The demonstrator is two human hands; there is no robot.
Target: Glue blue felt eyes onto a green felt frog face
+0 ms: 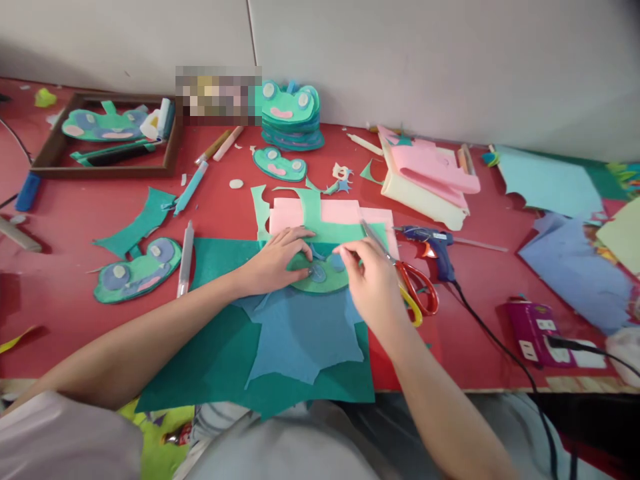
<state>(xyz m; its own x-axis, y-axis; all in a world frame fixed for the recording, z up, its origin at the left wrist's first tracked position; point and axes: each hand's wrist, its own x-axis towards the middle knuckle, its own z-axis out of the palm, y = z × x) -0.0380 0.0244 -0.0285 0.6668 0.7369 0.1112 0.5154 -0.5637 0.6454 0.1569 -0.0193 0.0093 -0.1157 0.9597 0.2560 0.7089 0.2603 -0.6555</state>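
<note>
A green felt frog face (323,287) with blue felt circles on it lies in front of me. My left hand (280,260) rests on its left part, fingers stretched out and apart, the thumb by the left blue circle (317,272). My right hand (373,273) is closed in a pinch just above the right blue circle (339,261); whatever is between its fingertips is hidden. Beneath the face are a cut blue felt sheet (307,340) and a large dark green felt sheet (210,360). Scissors (417,287) with red and yellow handles lie beside my right hand.
A blue glue gun (435,247) with a cord lies at right, near a purple power strip (537,333). A stack of frog faces (293,117) stands at the back. A wooden tray (107,171) is at left, and folded pink felt (430,167) lies behind the scissors.
</note>
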